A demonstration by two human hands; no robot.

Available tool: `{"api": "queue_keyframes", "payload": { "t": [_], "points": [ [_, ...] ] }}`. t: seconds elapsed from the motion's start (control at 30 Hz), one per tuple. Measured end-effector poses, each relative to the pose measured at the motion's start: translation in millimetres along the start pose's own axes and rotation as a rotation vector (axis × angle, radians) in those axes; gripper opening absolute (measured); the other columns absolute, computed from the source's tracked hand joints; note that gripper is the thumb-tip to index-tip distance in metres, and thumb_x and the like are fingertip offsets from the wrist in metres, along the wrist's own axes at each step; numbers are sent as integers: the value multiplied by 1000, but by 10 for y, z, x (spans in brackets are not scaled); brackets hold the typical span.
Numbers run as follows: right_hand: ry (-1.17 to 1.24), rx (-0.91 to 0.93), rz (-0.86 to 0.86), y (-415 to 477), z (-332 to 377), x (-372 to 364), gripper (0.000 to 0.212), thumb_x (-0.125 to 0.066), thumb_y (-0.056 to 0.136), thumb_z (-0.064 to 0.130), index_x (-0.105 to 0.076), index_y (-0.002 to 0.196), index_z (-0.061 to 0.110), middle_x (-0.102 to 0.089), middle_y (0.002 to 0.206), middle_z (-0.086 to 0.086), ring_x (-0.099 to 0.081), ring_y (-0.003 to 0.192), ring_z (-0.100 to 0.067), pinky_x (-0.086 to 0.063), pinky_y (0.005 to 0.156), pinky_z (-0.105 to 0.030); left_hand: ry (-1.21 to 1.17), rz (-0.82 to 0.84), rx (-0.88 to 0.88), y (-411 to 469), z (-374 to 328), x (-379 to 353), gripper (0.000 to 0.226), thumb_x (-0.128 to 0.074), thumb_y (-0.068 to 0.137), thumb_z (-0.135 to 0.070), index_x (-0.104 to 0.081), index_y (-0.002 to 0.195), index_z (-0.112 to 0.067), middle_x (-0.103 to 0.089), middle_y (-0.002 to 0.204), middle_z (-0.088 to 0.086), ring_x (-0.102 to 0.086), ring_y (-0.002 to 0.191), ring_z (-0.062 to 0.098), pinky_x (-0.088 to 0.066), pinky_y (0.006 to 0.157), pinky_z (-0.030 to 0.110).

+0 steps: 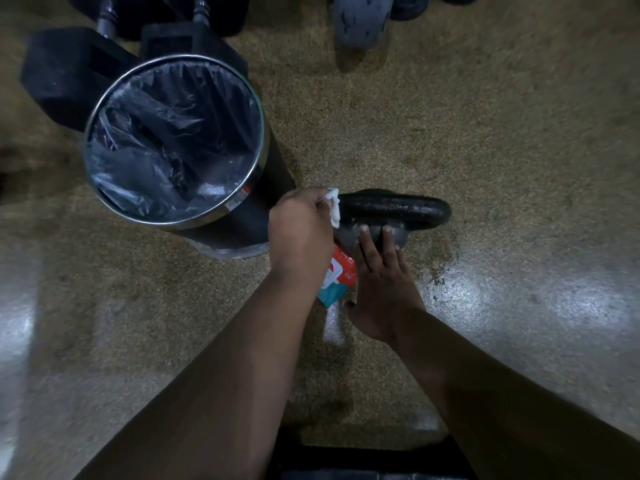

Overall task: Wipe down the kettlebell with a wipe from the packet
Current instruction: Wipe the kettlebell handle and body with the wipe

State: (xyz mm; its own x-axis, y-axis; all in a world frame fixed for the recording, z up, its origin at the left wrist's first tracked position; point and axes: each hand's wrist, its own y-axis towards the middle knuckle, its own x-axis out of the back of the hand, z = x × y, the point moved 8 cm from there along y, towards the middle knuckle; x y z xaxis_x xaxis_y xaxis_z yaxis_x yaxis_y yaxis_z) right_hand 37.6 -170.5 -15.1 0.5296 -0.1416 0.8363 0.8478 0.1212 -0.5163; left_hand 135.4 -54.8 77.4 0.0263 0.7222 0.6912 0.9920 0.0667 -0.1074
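The kettlebell stands on the floor, just beside the bin. It is judged heavy, rigid and unlikely to shift; its thick handle is the natural hold. A soft, limp wipe is pinched in the closed fingers of the left hand against the handle's end. The right hand is laid open on the body, fingers spread. The packet lies touching the kettlebell, beneath both hands. Dumbbells are set well apart; the bin crowds the left side.
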Motion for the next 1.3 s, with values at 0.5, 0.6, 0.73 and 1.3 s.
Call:
{"api": "queue_keyframes", "payload": {
  "t": [0.5, 0.6, 0.73, 1.3],
  "points": [
    [-11, -4, -31, 3, -5, -29, 110, -48, 86, 62, 32, 144, 14, 37, 156, -7, 34, 142, -36, 6, 120, -46, 53, -26, -54, -116, -39, -10, 23, -58, 98, -11, -76, 112, -14, -71, 109, 2, -65, 102, 13, -51, 89, 23],
    [2, -3, -40, 2, -2, -23, 110, -49, 86, 63, 26, 148, 14, 36, 156, -5, 34, 142, -35, 9, 117, -44, 59, -27, -83, -138, -112, -16, 22, -59, 96, -8, -77, 108, -12, -72, 104, 3, -64, 100, 13, -49, 87, 22],
    [1, 3, -40, 0, 1, 4, 110, -48, 87, 64, 34, 140, 14, 36, 156, -6, 34, 142, -35, 11, 116, -43, 70, -7, -62, 5, -93, -11, 22, -58, 97, -12, -78, 108, -17, -72, 108, -1, -65, 101, 11, -47, 89, 18],
    [-10, -7, -17, 14, -19, -31, 110, -39, 85, 72, 23, 151, 11, 38, 156, -6, 36, 141, -36, 9, 119, -44, 71, -9, -76, -101, -149, 10, 22, -58, 97, -8, -77, 108, -13, -71, 106, 3, -64, 101, 15, -49, 88, 23]
  ]
}}
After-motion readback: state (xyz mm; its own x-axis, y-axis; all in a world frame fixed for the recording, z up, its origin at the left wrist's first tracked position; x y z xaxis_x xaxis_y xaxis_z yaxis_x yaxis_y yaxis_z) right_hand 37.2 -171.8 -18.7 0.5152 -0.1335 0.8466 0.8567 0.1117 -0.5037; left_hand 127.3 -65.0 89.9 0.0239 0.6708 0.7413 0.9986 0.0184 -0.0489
